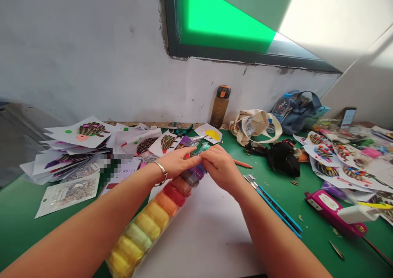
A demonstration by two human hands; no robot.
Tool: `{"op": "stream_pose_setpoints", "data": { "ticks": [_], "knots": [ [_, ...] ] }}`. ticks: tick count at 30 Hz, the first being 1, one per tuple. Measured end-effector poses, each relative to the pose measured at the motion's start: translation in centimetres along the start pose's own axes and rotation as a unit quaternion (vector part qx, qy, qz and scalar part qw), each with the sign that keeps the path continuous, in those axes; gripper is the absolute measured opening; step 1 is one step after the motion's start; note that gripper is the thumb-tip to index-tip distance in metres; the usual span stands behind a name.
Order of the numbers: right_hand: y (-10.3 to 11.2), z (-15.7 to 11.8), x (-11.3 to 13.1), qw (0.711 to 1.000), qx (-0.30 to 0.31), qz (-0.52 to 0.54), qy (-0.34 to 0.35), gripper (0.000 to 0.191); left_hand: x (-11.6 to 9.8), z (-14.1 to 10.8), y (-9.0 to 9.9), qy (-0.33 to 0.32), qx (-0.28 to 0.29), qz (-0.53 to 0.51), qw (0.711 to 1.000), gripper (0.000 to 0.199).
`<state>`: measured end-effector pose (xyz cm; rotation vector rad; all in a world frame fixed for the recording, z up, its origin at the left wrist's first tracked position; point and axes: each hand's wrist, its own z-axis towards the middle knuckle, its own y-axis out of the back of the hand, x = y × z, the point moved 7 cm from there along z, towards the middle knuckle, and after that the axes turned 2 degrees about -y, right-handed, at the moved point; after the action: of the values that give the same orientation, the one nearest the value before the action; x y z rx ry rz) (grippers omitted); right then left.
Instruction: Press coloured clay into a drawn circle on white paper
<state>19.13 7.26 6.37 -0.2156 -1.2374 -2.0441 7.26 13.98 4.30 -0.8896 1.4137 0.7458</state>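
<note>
A long clear pack of coloured clay (149, 220) slants from the lower left up to my two hands, with yellow, green, orange, red and darker pieces in a row. At its far end, my left hand (181, 162), with a bracelet (162, 173) on the wrist, has its fingers closed on the plastic. Close beside it, my right hand (221, 167) is also closed on that end, fingers curled and partly hidden. A bluish-green crumpled bit (204, 148) shows between the hands. Beneath the pack and my right forearm lies a white sheet (202, 229).
Paper pictures (92, 132) are piled at the left beside a bag of small beads (72, 190). A bottle (220, 106) stands by the wall. Blue-handled tools (278, 208), a magenta glue gun (334, 212), a black pouch (284, 157) and more pictures (325, 153) occupy the right.
</note>
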Motion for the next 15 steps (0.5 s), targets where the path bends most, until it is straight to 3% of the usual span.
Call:
{"op": "stream_pose_setpoints", "data": {
  "ticks": [1,3,6,11,15],
  "knots": [
    [-0.5,0.0,-0.2,1.0,-0.001,0.004,-0.004,0.031,1.2,-0.2,0.3,0.048,-0.004,0.027,0.998,0.029],
    [-1.5,-0.1,-0.4,1.0,0.002,0.012,-0.009,0.029,3.2,-0.8,0.2,0.122,0.043,0.014,0.991,0.03],
    [-2.6,-0.2,-0.1,1.0,0.013,0.019,-0.006,0.026,5.0,-1.7,-0.2,0.174,0.112,-0.041,0.977,0.036],
    [-3.5,-0.7,0.8,0.999,0.035,-0.027,0.016,0.027,6.1,-1.7,0.6,0.139,0.116,0.026,0.983,0.042],
    [-4.0,-1.6,1.8,0.986,0.037,-0.132,0.093,0.029,6.1,-1.5,1.0,0.099,0.093,0.09,0.987,0.04]
  ]
}}
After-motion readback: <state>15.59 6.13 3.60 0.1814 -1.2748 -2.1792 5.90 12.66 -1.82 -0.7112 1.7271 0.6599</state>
